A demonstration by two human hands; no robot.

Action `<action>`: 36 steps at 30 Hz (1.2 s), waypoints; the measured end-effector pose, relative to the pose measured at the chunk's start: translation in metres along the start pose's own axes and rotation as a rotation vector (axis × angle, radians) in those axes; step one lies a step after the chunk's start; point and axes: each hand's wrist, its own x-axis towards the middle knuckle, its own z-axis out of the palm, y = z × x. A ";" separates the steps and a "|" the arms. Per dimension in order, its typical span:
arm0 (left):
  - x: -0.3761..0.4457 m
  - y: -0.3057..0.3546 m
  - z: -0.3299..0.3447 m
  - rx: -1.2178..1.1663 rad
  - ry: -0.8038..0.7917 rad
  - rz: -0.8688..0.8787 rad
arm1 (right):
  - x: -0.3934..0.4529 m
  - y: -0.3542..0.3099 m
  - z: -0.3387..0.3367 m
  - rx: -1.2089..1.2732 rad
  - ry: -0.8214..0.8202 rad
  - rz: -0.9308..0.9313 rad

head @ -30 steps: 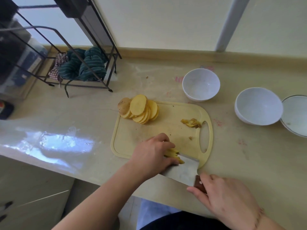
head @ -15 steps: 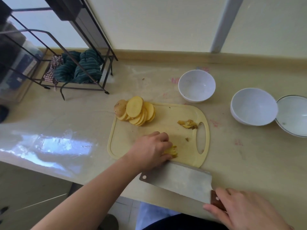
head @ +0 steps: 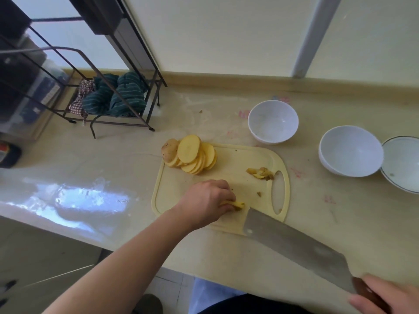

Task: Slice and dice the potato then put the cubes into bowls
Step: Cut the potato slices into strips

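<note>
The counter [head: 340,223] carries everything; the cutting board [head: 238,155] lies at its near edge, handle slot at 3 o'clock, likely so both hands reach it. Three white bowls [head: 273,121] wait empty from 1 to 3 o'clock of the board, within reach for the cubes. The cleaver [head: 294,243] has its long axis running from 4 o'clock up to 10 o'clock, its blunt front end over the board's near edge beside the cut potato strips [head: 235,203]. The right hand [head: 385,298] grips its handle. The left hand [head: 207,200], well apart from it, curls over those strips, probably gathering them for cross-cutting. The potato slices [head: 192,155] lean fanned at the board's 11 o'clock, awaiting their turn, with peel scraps [head: 260,173] set aside near the slot
</note>
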 end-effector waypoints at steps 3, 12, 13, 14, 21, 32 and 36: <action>0.004 -0.002 0.003 0.002 0.040 -0.009 | -0.007 -0.001 -0.005 -0.024 0.054 0.079; 0.002 -0.001 0.013 0.024 0.209 0.016 | -0.002 -0.021 -0.017 0.052 0.009 0.179; 0.003 0.000 0.014 0.029 0.232 0.002 | 0.000 -0.022 -0.017 0.059 0.004 0.185; 0.004 -0.001 0.015 0.030 0.258 -0.009 | 0.003 -0.022 -0.017 0.072 -0.009 0.191; 0.003 -0.009 0.015 0.009 0.173 0.059 | 0.003 -0.019 -0.015 0.097 -0.065 0.241; -0.008 -0.005 0.015 0.053 0.161 -0.019 | 0.006 -0.021 -0.007 0.132 -0.050 0.241; -0.021 0.007 0.026 -0.023 0.225 -0.198 | 0.010 -0.023 -0.004 0.130 -0.052 0.233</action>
